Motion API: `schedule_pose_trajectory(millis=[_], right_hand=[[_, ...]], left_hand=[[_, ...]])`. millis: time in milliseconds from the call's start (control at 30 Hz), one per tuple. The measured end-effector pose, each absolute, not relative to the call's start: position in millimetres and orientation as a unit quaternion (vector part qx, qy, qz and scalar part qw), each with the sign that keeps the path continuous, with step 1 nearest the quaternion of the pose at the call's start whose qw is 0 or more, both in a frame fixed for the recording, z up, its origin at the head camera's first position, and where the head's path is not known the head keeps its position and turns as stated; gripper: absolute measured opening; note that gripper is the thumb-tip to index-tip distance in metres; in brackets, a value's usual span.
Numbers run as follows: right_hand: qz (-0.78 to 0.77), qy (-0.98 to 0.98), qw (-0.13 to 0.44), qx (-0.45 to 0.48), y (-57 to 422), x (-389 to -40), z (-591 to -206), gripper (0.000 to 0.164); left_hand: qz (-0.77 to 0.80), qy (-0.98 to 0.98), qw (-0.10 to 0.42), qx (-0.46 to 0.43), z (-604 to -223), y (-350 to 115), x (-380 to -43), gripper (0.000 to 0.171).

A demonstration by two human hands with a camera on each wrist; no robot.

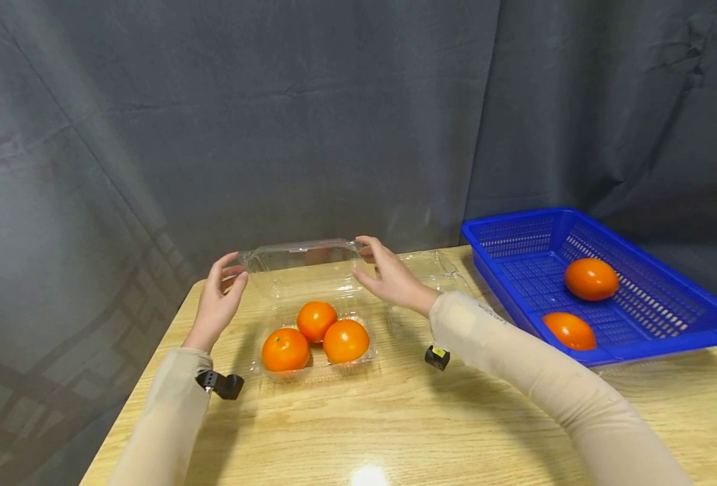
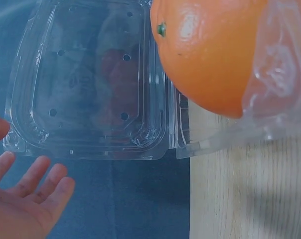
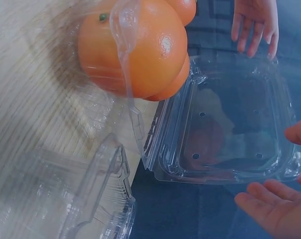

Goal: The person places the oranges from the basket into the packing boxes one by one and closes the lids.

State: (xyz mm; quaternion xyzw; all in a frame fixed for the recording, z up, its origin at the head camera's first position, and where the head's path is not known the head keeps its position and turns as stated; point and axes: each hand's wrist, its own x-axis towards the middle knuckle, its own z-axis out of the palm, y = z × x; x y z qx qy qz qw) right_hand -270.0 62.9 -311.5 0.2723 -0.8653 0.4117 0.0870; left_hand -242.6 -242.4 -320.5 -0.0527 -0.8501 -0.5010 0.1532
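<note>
A clear plastic clamshell box (image 1: 316,374) sits on the table with three oranges (image 1: 346,341) in its base. Its hinged lid (image 1: 304,270) stands raised behind the fruit, with small round holes showing in both wrist views. My left hand (image 1: 217,300) is at the lid's left upper corner, fingers bent loosely and spread, thumb close to the corner (image 2: 13,139). At the opposite corner is my right hand (image 1: 391,273), its thumb (image 3: 297,133) overlapping the lid's edge in the right wrist view and its fingers apart below. Neither hand pinches the plastic.
A second clear plastic container (image 1: 428,266) stands just right of the box, partly behind my right arm. On the right is a blue plastic basket (image 1: 516,297) holding two more oranges (image 1: 591,279). A dark grey curtain (image 1: 310,121) hangs behind the wooden table (image 1: 310,432).
</note>
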Motion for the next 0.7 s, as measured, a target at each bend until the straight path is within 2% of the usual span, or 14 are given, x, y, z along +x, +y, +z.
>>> schedule_pose_trajectory(millis=[700], right_hand=[[0.415, -0.86, 0.078, 0.287, 66.2, -262.8, -315.8, 0.064]], left_hand=[[-0.493, -0.85, 0.17, -0.075, -324.1, -243.2, -233.4, 0.051]])
